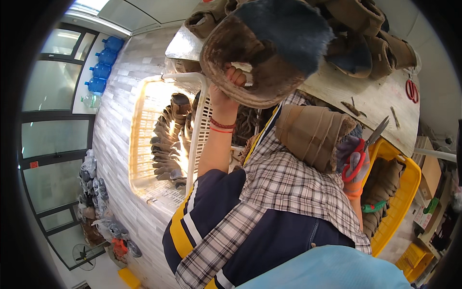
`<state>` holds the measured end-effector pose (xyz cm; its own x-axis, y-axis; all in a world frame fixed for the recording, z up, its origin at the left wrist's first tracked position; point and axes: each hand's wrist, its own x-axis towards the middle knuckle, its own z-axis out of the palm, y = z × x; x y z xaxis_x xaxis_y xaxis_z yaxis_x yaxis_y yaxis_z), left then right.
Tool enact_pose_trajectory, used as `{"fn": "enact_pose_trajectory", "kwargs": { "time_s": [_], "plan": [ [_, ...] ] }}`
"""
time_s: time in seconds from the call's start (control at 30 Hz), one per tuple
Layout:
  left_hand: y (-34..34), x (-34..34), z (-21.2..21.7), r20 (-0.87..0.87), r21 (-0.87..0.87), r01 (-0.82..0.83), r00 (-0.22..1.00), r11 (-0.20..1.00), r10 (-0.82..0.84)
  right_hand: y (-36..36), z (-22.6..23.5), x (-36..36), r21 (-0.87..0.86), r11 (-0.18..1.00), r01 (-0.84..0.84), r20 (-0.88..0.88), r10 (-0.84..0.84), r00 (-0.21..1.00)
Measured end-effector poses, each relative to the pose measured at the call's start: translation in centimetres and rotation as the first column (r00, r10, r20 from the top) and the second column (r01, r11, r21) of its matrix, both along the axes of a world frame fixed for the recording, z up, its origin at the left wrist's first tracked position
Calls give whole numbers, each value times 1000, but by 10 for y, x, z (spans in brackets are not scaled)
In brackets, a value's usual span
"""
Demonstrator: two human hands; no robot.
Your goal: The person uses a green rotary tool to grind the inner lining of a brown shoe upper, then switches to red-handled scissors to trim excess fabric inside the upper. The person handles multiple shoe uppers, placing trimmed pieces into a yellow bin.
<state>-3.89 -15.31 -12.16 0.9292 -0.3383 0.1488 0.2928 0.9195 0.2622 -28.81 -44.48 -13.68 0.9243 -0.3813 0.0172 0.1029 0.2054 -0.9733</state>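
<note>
My left hand (230, 91), bare with red bracelets at the wrist, is raised with its fingers curled at an opening in a brown fur-lined piece (225, 43). Its inside shows dark blue-grey fur; I cannot tell just what kind of article it is. My right hand (357, 180), in a grey and orange glove, is closed round red-handled scissors (353, 161), their blades apart and pointing up and right. Against the plaid apron (288, 190), beside that hand, sits another brown piece with stitched seams (310, 135) and a fuzzy edge. Some right fingers are hidden.
Left of me, a white basket (208, 120) holds stacked brown pieces. A yellow crate (409, 192) on the right holds more, with a green-handled tool (374, 207). The worktable (332, 94) ahead bears several brown pieces, scraps and another red-handled pair of scissors (411, 90).
</note>
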Motion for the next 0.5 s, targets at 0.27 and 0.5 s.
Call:
{"fn": "enact_pose_trajectory", "kwargs": {
  "time_s": [0.27,0.5],
  "plan": [
    [-46,-35,50,22,372,-153,988,915,156,-13,17,-10,-246,967,69,-101,-96,990],
    [-61,-48,55,103,502,-220,975,836,195,-17,55,-5,-895,436,95,2,-209,978]
  ]
}}
